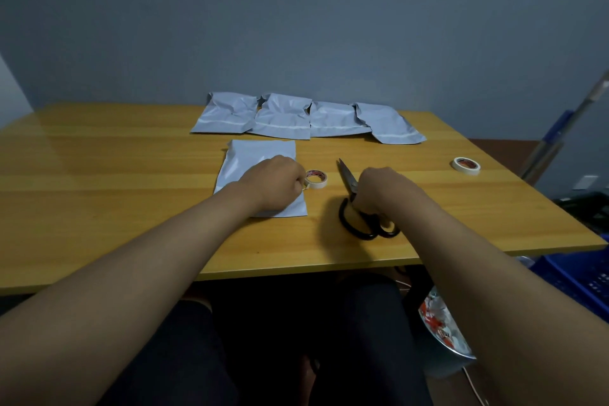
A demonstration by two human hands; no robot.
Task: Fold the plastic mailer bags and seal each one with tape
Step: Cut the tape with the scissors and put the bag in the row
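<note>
A grey plastic mailer bag [255,160] lies flat on the wooden table [131,158] in front of me. My left hand [272,181] rests on it with curled fingers and pinches the loose end of a white tape roll [316,179] lying just right of the bag. My right hand [382,189] grips black-handled scissors [349,180] that lie on the table, blades shut and pointing away from me. Several more grey mailer bags [306,119] sit in a row at the table's far side, their tops crumpled.
A second white tape roll [466,165] lies near the table's right edge. Blue crates [580,273] stand on the floor to the right, and a metal pole [560,128] leans there. A patterned bag [441,326] sits under the table's right side.
</note>
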